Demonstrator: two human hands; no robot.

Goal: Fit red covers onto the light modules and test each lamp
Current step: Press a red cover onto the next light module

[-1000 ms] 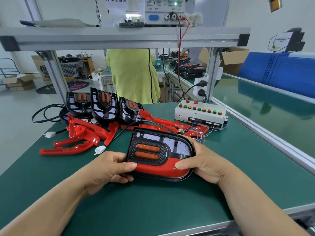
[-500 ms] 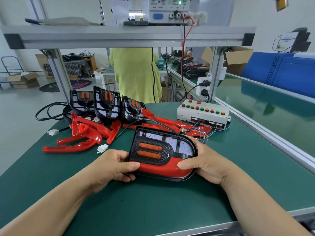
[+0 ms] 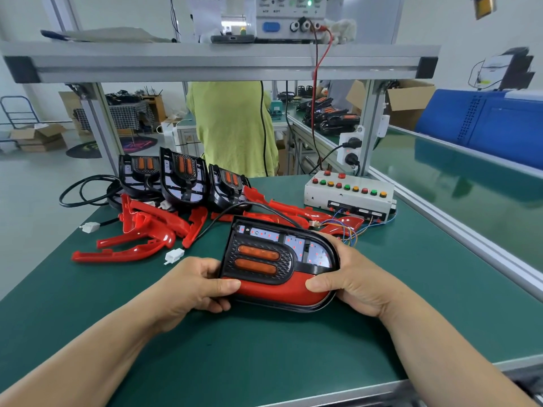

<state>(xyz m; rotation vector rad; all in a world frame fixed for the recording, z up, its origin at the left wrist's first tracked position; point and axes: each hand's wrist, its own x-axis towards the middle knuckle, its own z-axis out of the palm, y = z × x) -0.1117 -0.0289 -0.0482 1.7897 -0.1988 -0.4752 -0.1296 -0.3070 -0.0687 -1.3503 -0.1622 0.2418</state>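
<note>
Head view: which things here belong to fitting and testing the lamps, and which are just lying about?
Job:
- lamp, held by left hand and right hand
- loose red covers
- three bare modules
- button box

Lying about:
- cardboard boxes
- blue crate

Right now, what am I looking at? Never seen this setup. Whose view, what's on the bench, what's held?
No machine here: one camera worn on a person's head, looking down at bare hands over a green bench. The left hand and right hand grip a lamp module, black, with two orange strips and a red cover along its near edge. Behind lie loose red covers, three uncovered modules standing upright, and a white button box with coloured buttons. A power supply sits on the shelf above.
</note>
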